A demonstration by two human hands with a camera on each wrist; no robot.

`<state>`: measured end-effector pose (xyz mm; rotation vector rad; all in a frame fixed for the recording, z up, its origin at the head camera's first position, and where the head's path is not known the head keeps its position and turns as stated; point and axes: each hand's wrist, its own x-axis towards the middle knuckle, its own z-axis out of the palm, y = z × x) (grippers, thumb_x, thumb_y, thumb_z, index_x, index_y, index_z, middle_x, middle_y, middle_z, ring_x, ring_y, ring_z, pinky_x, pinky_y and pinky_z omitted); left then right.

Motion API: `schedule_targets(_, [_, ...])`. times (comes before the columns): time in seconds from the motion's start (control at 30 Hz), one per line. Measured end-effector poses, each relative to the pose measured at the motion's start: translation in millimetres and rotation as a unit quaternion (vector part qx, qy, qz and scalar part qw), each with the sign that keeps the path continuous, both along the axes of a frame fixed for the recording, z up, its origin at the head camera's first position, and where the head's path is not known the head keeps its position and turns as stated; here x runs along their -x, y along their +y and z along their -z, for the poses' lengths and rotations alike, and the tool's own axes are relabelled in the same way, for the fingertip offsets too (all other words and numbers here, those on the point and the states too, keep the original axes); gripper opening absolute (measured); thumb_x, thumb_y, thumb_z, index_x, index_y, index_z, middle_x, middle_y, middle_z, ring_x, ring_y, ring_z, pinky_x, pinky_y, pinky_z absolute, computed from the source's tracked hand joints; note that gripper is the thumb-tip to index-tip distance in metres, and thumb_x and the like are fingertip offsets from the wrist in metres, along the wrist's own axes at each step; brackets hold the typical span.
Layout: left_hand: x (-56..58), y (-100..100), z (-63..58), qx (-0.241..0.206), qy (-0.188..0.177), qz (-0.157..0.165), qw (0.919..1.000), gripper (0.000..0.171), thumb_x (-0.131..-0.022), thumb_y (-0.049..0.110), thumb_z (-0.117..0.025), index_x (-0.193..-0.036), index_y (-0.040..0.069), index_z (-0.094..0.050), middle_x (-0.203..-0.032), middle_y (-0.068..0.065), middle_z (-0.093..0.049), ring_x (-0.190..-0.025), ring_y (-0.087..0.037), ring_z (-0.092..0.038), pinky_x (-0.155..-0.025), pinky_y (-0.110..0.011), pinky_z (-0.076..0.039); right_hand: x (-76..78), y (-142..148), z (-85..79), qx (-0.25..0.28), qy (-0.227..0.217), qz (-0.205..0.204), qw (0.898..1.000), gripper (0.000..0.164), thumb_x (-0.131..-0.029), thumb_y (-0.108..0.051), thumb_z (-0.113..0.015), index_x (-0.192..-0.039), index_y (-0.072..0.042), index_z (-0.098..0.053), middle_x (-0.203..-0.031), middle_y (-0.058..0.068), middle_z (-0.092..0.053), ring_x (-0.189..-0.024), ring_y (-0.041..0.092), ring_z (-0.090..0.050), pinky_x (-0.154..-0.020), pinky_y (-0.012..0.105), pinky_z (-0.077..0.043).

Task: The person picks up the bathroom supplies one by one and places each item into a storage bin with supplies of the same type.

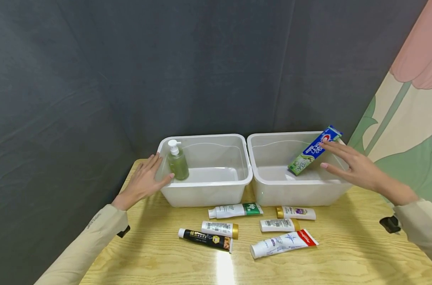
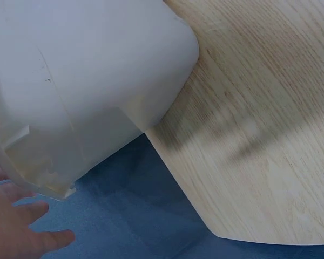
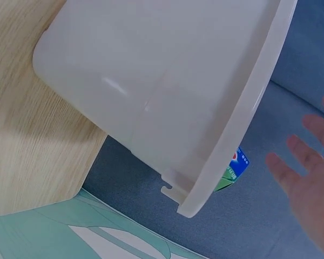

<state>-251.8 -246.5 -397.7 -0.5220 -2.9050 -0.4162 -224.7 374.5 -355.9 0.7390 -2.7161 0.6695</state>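
My left hand (image 1: 144,180) is at the left rim of the left white bin (image 1: 209,194), fingers straight and thumb spread. Inside that bin, at its left end, stands a green pump bottle (image 1: 179,166) with a white top. My right hand (image 1: 355,164) is over the right end of the right white bin (image 1: 298,194), fingers extended. A blue and green toothpaste box (image 1: 310,154) leans in this bin, its upper end sticking out above the rim. Fingertips of my right hand overlap the box in the head view; in the right wrist view they stand apart from it.
On the wooden table (image 1: 159,253) before the bins lie a white and green tube (image 1: 234,211), a black tube (image 1: 205,239), a red-ended white tube (image 1: 283,243) and several small gold-capped tubes (image 1: 279,225). A dark curtain (image 1: 201,67) hangs behind.
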Motion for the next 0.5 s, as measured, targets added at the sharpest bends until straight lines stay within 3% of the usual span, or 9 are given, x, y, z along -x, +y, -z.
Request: schedule_targets(0.5, [-1.5,1.3,5.0,0.002,-0.004,0.006,1.0,0.09,-0.094,0.062,-0.049,-0.152,-0.004,-0.031,-0.159,-0.023,-0.023,-0.147,-0.039,-0.017,-0.112,-0.063,-0.017,-12.6,-5.6,-1.0,0.007,0.008,-0.001,1.0,0.067,-0.09,-0.019,-0.072,-0.151,-0.019,-0.045,-0.152,0.02,-0.04,-0.143,0.041,-0.026,-0.106,0.07,-0.021])
